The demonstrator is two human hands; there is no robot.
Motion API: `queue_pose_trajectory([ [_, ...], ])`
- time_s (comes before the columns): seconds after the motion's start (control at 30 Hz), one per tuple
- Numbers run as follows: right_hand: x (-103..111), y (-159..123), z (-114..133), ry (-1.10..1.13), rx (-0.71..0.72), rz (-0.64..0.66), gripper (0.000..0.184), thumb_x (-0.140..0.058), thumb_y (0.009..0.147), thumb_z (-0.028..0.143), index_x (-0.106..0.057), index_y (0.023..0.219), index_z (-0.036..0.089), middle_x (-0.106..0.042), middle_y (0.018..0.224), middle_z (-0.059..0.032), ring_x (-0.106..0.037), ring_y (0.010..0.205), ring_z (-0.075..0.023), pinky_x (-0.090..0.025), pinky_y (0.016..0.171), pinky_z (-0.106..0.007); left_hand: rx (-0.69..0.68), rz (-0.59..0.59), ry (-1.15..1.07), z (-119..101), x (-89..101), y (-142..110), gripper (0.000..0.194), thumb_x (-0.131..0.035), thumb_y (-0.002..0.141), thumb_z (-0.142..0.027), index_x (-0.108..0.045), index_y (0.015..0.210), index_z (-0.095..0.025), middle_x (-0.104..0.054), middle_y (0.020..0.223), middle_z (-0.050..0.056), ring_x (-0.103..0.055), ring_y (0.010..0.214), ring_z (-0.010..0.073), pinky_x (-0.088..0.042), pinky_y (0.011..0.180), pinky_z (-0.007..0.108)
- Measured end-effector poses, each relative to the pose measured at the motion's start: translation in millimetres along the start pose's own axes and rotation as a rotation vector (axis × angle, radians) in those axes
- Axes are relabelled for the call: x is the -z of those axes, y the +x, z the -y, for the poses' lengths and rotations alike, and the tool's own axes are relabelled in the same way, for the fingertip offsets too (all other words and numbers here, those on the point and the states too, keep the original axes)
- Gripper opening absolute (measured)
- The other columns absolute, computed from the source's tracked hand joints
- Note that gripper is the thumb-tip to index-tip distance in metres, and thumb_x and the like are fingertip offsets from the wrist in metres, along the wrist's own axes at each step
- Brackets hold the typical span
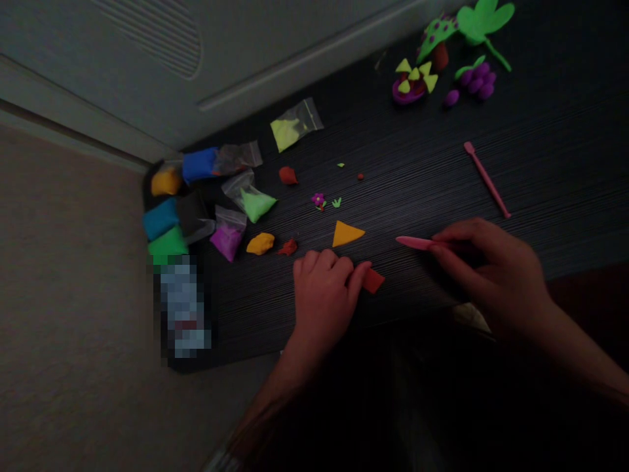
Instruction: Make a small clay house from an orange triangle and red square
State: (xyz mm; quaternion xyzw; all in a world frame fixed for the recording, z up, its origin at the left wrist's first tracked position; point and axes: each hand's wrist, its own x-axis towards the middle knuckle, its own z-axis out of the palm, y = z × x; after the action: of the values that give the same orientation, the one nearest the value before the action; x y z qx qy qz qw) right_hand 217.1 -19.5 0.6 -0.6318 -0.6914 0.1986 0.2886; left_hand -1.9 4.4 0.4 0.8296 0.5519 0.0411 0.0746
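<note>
My right hand (pixel 496 275) pinches a pink modelling knife (pixel 414 243) between thumb and fingers, its blade pointing left above the dark table. With fingers curled, my left hand (pixel 324 288) rests on the tabletop, the thumb against a flat red clay piece (pixel 374 281) whose far part is hidden. Just beyond that hand lies a flat orange clay triangle (pixel 346 234). A ragged red clay lump (pixel 288 247) and an orange clay lump (pixel 261 244) sit to its left. Farther up are a tiny purple clay flower (pixel 318 198) and small green clay leaves (pixel 337 203).
Bags of coloured clay, including a green one (pixel 258 203) and a yellow one (pixel 287 133), lie at the left and back. A second pink tool (pixel 487 180) lies at right. Finished clay pieces, such as purple grapes (pixel 477 82), stand at back right near a white panel (pixel 255 59).
</note>
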Motion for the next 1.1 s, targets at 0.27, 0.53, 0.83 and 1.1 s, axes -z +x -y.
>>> queue_pose_trajectory([
  [0.27, 0.8, 1.3, -0.3, 0.003, 0.002, 0.017, 0.011, -0.057, 0.079, 0.025, -0.057, 0.089, 0.023, -0.061, 0.081, -0.0013, -0.057, 0.070, -0.0151, -0.045, 0.060, -0.029, 0.025, 0.012, -0.088, 0.9, 1.3, 0.0, 0.033, -0.042, 0.087, -0.041, -0.056, 0.067, -0.019, -0.052, 0.072, 0.003, -0.042, 0.076, 0.0178, -0.029, 0.070, 0.034],
  [0.53, -0.1, 0.7, -0.6, -0.012, 0.005, 0.002, 0.010, -0.057, 0.079, 0.026, -0.057, 0.089, 0.023, -0.060, 0.079, -0.0014, -0.057, 0.067, -0.0148, -0.044, 0.057, -0.029, 0.050, -0.005, -0.107, -1.4, -0.9, -1.1, 0.033, -0.046, 0.085, -0.043, -0.054, 0.063, -0.019, -0.052, 0.072, 0.003, -0.042, 0.078, 0.0184, -0.029, 0.071, 0.035],
  [0.83, -0.3, 0.8, -0.9, -0.002, 0.012, -0.009, 0.010, -0.057, 0.079, 0.026, -0.057, 0.088, 0.023, -0.061, 0.081, -0.0019, -0.057, 0.069, -0.0155, -0.044, 0.057, -0.029, 0.071, -0.015, -0.119, -3.3, -1.9, -3.2, 0.035, -0.047, 0.083, -0.046, -0.050, 0.061, -0.019, -0.051, 0.070, 0.002, -0.043, 0.078, 0.0185, -0.029, 0.072, 0.035],
  [1.1, 0.0, -0.1, -0.1, -0.012, 0.005, -0.006, 0.010, -0.057, 0.079, 0.026, -0.057, 0.089, 0.024, -0.061, 0.082, -0.0013, -0.057, 0.070, -0.0152, -0.043, 0.059, -0.029, 0.072, -0.031, -0.127, -4.2, -2.8, -3.8, 0.034, -0.046, 0.083, -0.045, -0.050, 0.062, -0.019, -0.051, 0.070, 0.002, -0.043, 0.078, 0.0183, -0.028, 0.072, 0.035],
])
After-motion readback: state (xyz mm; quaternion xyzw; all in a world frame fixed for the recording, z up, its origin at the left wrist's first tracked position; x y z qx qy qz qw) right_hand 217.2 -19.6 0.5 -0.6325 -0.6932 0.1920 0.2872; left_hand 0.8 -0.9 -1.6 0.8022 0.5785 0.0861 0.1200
